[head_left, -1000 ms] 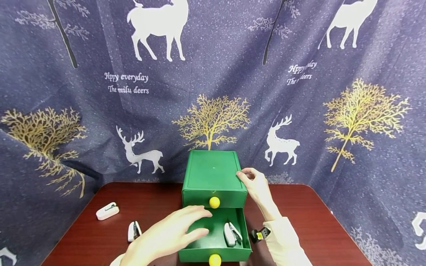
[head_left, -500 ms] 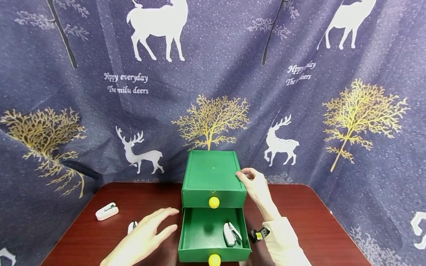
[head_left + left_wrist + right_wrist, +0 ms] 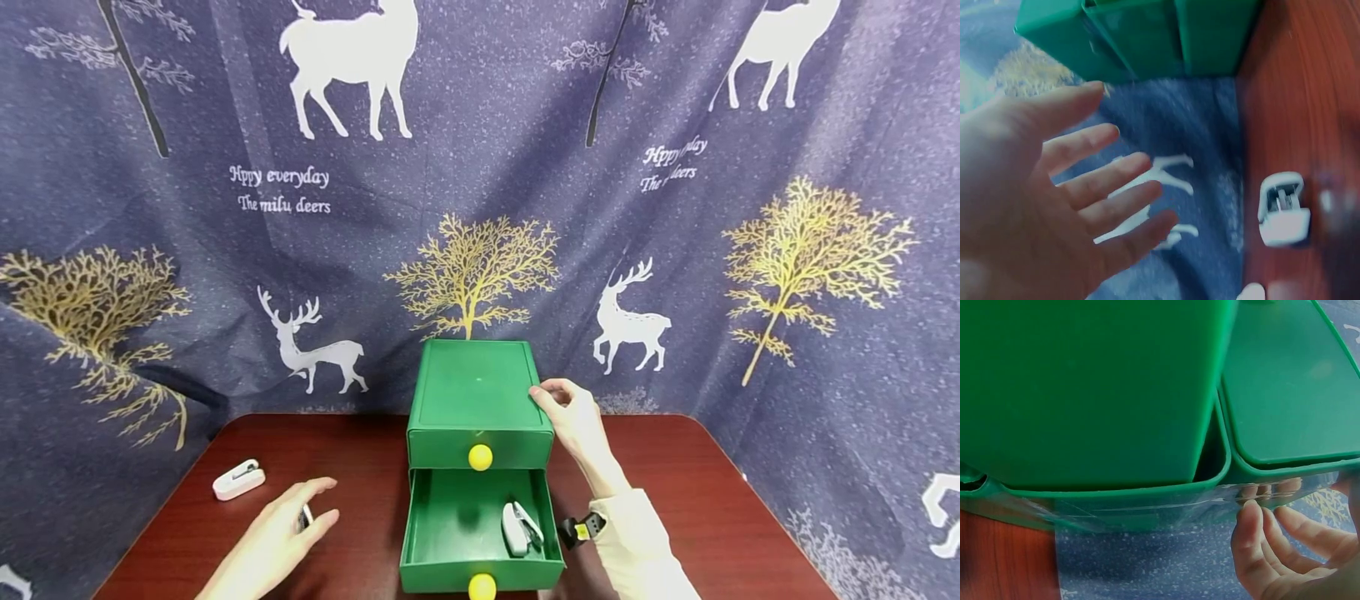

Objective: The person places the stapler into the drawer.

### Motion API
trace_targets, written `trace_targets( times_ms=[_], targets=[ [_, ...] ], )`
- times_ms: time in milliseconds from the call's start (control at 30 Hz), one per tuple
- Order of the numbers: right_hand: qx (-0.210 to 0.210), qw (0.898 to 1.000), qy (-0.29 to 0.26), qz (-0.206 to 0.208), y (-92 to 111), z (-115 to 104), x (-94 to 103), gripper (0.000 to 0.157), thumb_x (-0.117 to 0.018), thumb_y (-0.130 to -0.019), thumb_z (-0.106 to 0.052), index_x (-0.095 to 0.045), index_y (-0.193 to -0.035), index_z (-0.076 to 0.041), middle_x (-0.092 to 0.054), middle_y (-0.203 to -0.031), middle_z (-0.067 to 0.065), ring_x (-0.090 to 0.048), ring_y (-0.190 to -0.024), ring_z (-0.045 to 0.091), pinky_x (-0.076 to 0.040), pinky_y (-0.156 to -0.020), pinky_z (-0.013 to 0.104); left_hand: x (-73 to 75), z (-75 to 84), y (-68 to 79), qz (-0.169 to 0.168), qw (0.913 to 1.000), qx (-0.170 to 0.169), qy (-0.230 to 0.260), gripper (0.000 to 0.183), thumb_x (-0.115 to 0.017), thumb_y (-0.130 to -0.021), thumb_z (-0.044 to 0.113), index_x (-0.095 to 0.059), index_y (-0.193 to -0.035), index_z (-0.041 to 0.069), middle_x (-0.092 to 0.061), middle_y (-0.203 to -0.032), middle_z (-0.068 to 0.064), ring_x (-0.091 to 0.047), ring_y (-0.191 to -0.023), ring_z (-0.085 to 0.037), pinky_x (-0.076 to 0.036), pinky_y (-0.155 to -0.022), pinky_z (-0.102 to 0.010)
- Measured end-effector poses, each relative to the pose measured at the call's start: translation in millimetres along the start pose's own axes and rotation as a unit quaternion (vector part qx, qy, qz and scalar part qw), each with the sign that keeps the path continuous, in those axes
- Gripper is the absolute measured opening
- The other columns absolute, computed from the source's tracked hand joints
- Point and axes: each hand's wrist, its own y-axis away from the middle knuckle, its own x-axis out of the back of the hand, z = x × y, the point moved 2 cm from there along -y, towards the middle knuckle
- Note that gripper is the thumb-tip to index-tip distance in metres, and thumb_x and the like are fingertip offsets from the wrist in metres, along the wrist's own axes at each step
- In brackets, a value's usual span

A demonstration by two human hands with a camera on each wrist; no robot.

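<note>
My left hand, fingers spread and empty, hovers above the left of the table. In the head view it covers most of a stapler; in the left wrist view a white stapler lies beyond the fingertips. My right hand rests against the upper right edge of a green drawer cabinet. Its fingertips touch the cabinet's side wall in the right wrist view. The lower drawer is pulled out, with a white stapler inside on the right. The upper drawer is closed.
Another white stapler lies at the far left of the dark red table. Each drawer has a yellow round knob. Behind the table hangs a blue cloth printed with deer and trees.
My left hand has moved left, away from over the open drawer, to above the stapler beside the cabinet. The right hand stays at the cabinet's edge.
</note>
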Motion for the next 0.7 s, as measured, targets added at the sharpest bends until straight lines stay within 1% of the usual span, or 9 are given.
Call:
trace_targets(
  times_ms=[33, 100, 167, 267, 333, 433, 533, 600, 700],
  targets=[
    [0.0, 1.0, 0.0, 0.0, 0, 0, -0.3, 0.028, -0.072, -0.088, -0.036, -0.072, -0.101, -0.011, -0.064, -0.078, 0.002, -0.055, -0.072, 0.017, -0.043, -0.068, 0.032, 1.5, -4.2, 1.1, 0.003, 0.9999, 0.007, -0.01, 0.035, -0.079, -0.082, 0.02, -0.067, -0.114, 0.014, -0.065, -0.108, 0.005, -0.06, -0.091, -0.012, -0.041, -0.081, -0.016],
    [-0.001, 1.0, -0.001, 0.0, 1, -1, -0.5, 0.028, -0.072, -0.088, -0.036, -0.072, -0.101, -0.011, -0.064, -0.079, 0.002, -0.055, -0.072, 0.018, -0.043, -0.068, 0.032, 3.9, -11.1, 2.6, 0.007, 0.9995, 0.015, -0.027, 0.036, -0.08, -0.08, 0.018, -0.067, -0.113, 0.012, -0.065, -0.105, 0.004, -0.061, -0.092, -0.015, -0.041, -0.083, -0.017],
    [-0.004, 1.0, -0.001, -0.001, 1, -1, -0.3, 0.028, -0.072, -0.088, -0.036, -0.072, -0.101, -0.011, -0.065, -0.079, 0.002, -0.056, -0.073, 0.018, -0.043, -0.069, 0.032, 5.9, -16.0, 4.0, 0.003, 0.9991, 0.027, -0.034, 0.037, -0.08, -0.08, 0.018, -0.066, -0.113, 0.009, -0.065, -0.105, 0.001, -0.062, -0.092, -0.019, -0.046, -0.083, -0.025],
    [-0.005, 1.0, -0.003, -0.003, 2, -3, 0.3, 0.029, -0.072, -0.088, -0.036, -0.071, -0.103, -0.01, -0.065, -0.081, 0.003, -0.056, -0.074, 0.018, -0.043, -0.069, 0.032, 7.1, -21.7, 4.5, -0.008, 0.9977, 0.049, -0.046, 0.038, -0.079, -0.081, 0.017, -0.065, -0.114, 0.006, -0.066, -0.104, -0.004, -0.061, -0.092, -0.022, -0.049, -0.081, -0.043],
    [-0.007, 1.0, -0.003, -0.004, 2, -4, 0.4, 0.03, -0.072, -0.088, -0.036, -0.071, -0.103, -0.01, -0.065, -0.081, 0.003, -0.056, -0.074, 0.018, -0.043, -0.069, 0.032, 6.6, -25.5, 5.4, -0.019, 0.9965, 0.067, -0.046, 0.038, -0.078, -0.082, 0.018, -0.064, -0.115, 0.003, -0.066, -0.105, -0.008, -0.061, -0.093, -0.027, -0.048, -0.081, -0.049],
    [-0.008, 1.0, -0.006, -0.004, 2, -4, 0.6, 0.029, -0.072, -0.088, -0.035, -0.071, -0.103, -0.01, -0.065, -0.081, 0.003, -0.056, -0.074, 0.019, -0.043, -0.07, 0.033, 4.7, -31.3, 5.8, -0.046, 0.993, 0.1, -0.043, 0.039, -0.076, -0.084, 0.02, -0.063, -0.116, 0.001, -0.065, -0.105, -0.012, -0.06, -0.09, -0.027, -0.047, -0.08, -0.051],
    [-0.008, 1.0, -0.007, -0.003, 3, -4, 0.9, 0.028, -0.073, -0.088, -0.034, -0.071, -0.103, -0.01, -0.065, -0.08, 0.003, -0.056, -0.074, 0.019, -0.043, -0.07, 0.033, 2.8, -36.9, 5.4, -0.078, 0.9861, 0.14, -0.043, 0.04, -0.073, -0.087, 0.023, -0.061, -0.118, 0.0, -0.063, -0.106, -0.015, -0.06, -0.091, -0.029, -0.047, -0.08, -0.054],
    [-0.007, 1.0, -0.007, -0.002, 2, -4, 0.9, 0.028, -0.073, -0.088, -0.034, -0.071, -0.102, -0.01, -0.065, -0.081, 0.003, -0.056, -0.074, 0.019, -0.043, -0.07, 0.033, 2.0, -40.4, 4.7, -0.097, 0.9795, 0.171, -0.047, 0.045, -0.071, -0.089, 0.027, -0.059, -0.121, -0.001, -0.062, -0.109, -0.02, -0.06, -0.094, -0.036, -0.046, -0.081, -0.057],
    [-0.006, 1.0, -0.004, -0.001, 2, -3, 0.5, 0.028, -0.072, -0.088, -0.035, -0.071, -0.102, -0.011, -0.066, -0.081, 0.003, -0.057, -0.075, 0.018, -0.043, -0.07, 0.033, 0.1, -46.0, 3.5, -0.121, 0.9682, 0.211, -0.057, 0.057, -0.068, -0.089, 0.038, -0.054, -0.124, -0.004, -0.057, -0.113, -0.029, -0.058, -0.098, -0.048, -0.044, -0.079, -0.063]
  ],
)
